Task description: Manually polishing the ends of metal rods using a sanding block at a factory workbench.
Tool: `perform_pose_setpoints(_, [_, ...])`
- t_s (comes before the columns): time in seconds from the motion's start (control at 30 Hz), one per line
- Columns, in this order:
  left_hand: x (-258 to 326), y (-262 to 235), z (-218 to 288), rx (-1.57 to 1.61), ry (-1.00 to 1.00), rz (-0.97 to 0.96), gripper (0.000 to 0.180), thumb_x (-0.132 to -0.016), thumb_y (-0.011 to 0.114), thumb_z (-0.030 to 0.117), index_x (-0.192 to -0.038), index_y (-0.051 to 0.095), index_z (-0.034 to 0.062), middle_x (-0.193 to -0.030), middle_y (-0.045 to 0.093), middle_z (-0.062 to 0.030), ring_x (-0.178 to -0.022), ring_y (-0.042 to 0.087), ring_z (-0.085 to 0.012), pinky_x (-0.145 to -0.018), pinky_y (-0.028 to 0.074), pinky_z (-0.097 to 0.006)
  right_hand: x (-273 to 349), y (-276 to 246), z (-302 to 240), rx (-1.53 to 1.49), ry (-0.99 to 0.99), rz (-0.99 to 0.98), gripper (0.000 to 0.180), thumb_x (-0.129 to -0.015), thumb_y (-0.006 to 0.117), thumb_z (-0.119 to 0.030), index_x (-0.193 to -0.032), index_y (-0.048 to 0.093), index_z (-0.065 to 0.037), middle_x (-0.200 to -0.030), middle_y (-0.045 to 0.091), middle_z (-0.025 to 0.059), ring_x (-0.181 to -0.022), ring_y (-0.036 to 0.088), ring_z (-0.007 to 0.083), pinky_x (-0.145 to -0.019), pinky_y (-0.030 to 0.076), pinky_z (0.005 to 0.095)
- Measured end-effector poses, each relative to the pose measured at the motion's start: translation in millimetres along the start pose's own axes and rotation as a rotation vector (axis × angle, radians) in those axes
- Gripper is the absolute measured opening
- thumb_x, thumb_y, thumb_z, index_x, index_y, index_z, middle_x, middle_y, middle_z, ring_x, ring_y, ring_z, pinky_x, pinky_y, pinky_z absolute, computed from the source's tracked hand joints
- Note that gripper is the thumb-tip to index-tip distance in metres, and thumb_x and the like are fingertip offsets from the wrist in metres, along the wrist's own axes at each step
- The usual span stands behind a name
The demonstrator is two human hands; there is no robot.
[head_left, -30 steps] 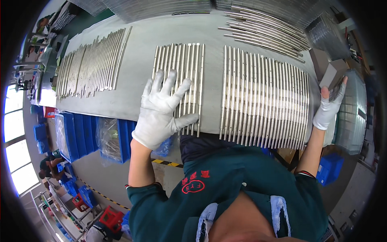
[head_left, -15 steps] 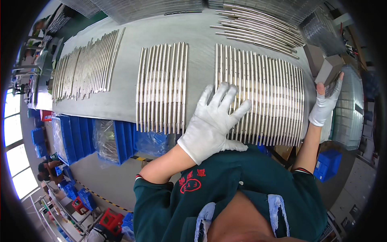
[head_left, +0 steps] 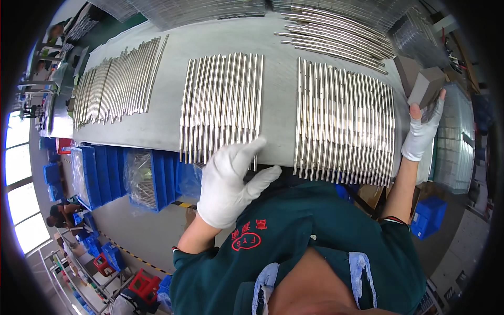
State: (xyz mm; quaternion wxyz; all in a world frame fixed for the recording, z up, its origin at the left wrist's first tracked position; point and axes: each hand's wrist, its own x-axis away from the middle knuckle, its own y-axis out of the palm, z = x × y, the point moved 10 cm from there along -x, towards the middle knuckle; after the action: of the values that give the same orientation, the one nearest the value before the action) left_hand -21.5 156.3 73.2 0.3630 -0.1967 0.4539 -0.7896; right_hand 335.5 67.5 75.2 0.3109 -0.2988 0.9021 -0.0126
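A: Where do we find the rods nearest the left hand?

B: We have them in the middle row of metal rods [head_left: 221,100], side by side on the grey-covered table [head_left: 279,110], their near ends reaching its near edge.

A: And the left hand [head_left: 226,181]?

B: We see it gloved in white, over the near ends of that row, thumb and forefinger well parted. One rod's end shows in the gap, but we see nothing held; whether the glove touches the row, we cannot tell.

A: What of the right hand [head_left: 422,135]?

B: We find it beyond the right row of metal rods [head_left: 344,121], its glove leaving two fingertips bare. Thumb and finger stand apart at the near end of a grey block [head_left: 427,86]; we cannot tell whether they grip it.

A: What else surrounds us?

B: We see a second grey block [head_left: 405,72] just beside the first, a loose spread of rods [head_left: 336,37] past the right row, and a left row of metal rods [head_left: 119,81] with uneven ends. Farther out, we make out stacked clear plastic trays [head_left: 454,144] on the right and blue crates [head_left: 107,176] below the table's near edge, on the left.
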Motion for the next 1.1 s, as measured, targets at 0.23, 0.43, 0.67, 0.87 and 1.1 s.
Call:
perform_pose_setpoints(0.23, [31,106,-24,0.897,-0.583,-0.299,0.042,-0.094,0.053,0.034,-0.068,0.061,0.0031,-0.048,0.050,-0.0012,-0.042,0.046,-0.0064,-0.043,0.037,-0.022,0,4,-3,-0.014,-0.055,-0.022,0.083,-0.077,0.075,-0.018,-0.143,0.027,-0.005,-0.140,0.036,0.0113,-0.126,0.037,0.0212,-0.107,0.026,0.0324])
perform_pose_setpoints(0.43, [23,122,-22,0.946,-0.648,-0.296,0.044,-0.092,0.054,0.041,-0.075,0.063,0.0017,-0.047,0.053,-0.0046,-0.037,0.048,-0.0099,-0.039,0.039,-0.024,0,3,3,0.007,-0.054,-0.044,0.082,-0.076,0.076,-0.019,-0.142,0.030,-0.005,-0.140,0.036,0.0115,-0.125,0.037,0.0209,-0.106,0.028,0.0322])
perform_pose_setpoints(0.67, [86,113,-25,0.845,-0.605,-0.418,0.038,-0.092,0.055,0.038,-0.086,0.066,0.0014,-0.060,0.059,-0.0020,-0.053,0.054,-0.0069,-0.052,0.043,-0.022,0,-3,-7,-0.071,-0.004,-0.078,0.081,-0.076,0.076,-0.026,-0.142,0.032,-0.005,-0.139,0.039,0.0122,-0.124,0.040,0.0207,-0.104,0.032,0.0325])
perform_pose_setpoints(0.87, [58,129,3,1.597,-0.612,-0.348,0.060,-0.094,0.037,0.054,-0.112,0.050,-0.0023,-0.064,0.050,0.0006,-0.045,0.042,-0.0075,-0.044,0.038,-0.023,56,86,-66,0.323,-0.111,-0.814,0.085,-0.067,0.074,-0.049,-0.138,0.042,-0.015,-0.139,0.039,0.0177,-0.126,0.041,0.0333,-0.106,0.032,0.0410])
perform_pose_setpoints(1.1, [57,154,0,1.787,-0.564,-0.368,0.043,-0.097,0.040,0.046,-0.082,0.047,0.0067,-0.048,0.023,0.0068,-0.034,0.020,-0.0034,-0.030,0.020,-0.020,79,86,-57,0.595,-0.227,-0.918,0.081,-0.064,0.075,-0.048,-0.135,0.046,-0.022,-0.138,0.038,0.0214,-0.124,0.039,0.0406,-0.104,0.032,0.0438])
